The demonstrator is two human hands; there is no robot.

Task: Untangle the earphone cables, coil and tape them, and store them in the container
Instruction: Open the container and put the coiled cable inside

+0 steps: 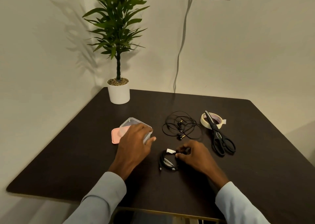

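Head view: right hand (192, 153) pinches the taped black earphone coil (167, 160) at lower centre, while left hand (136, 138) grips the clear plastic container (129, 123) beside it. Storing step; next, I'd say, lift coil in. Tangled black earphones (180, 126) wait.

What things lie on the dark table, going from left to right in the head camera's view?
Pink lid → clear plastic container under the left hand → tangled black earphone cables → roll of cream masking tape → black scissors.
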